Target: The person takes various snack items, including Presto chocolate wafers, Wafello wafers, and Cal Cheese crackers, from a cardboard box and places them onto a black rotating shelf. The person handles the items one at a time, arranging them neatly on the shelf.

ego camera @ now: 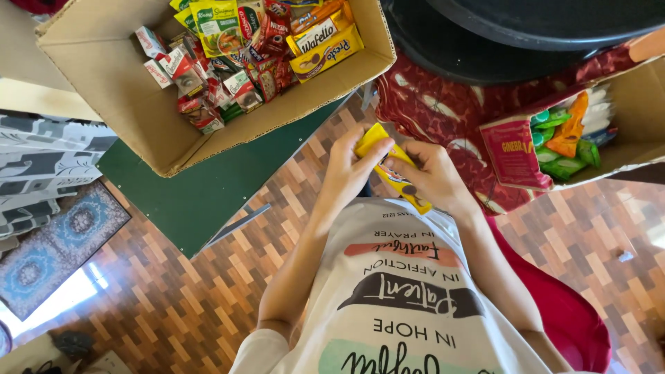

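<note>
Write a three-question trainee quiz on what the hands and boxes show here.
1. True or false: both hands grip the yellow packet.
2. Which box lies nearer the left hand?
A. the big cardboard box of snack packs
B. the smaller box of green and orange packets
3. Fill in: the floor is patterned ____ parquet.

Key:
1. True; the right hand holds it too.
2. A
3. wooden
</note>
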